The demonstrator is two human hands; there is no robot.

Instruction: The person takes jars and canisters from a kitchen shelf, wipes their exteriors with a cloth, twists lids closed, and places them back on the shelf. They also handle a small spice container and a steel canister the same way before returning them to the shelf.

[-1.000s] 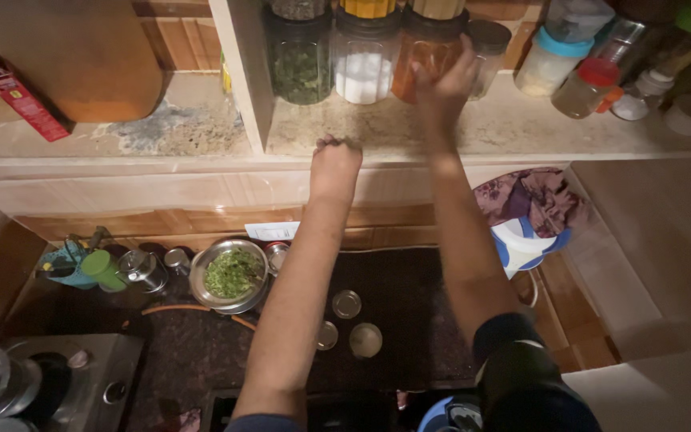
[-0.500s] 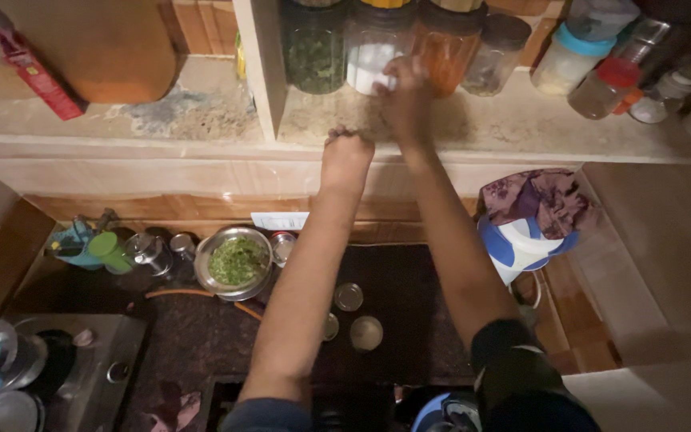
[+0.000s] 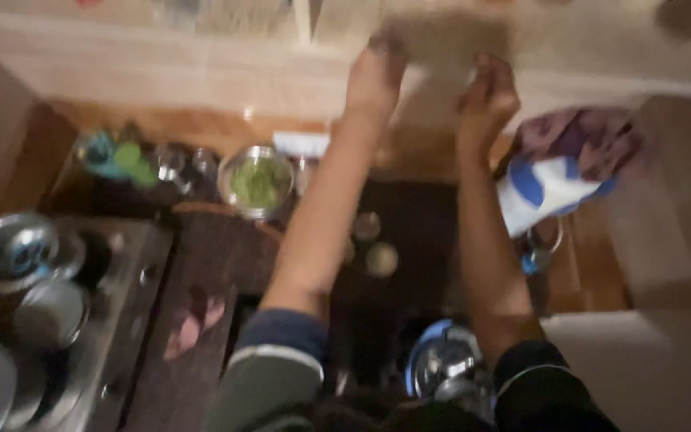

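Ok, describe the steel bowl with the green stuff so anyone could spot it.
Start at the dark counter below the shelf edge. Left of the left hand's forearm sits a round steel bowl. It alone holds chopped green contents; the small round lids nearby are flat.

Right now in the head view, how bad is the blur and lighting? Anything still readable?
Head view: heavy motion blur across the frame, dim warm light. Left hand and right hand smear at the shelf edge; whether the fingers hold anything cannot be told. The steel bowl of green bits and blue-and-white bag read only as shapes. Lower corners fall into shadow.
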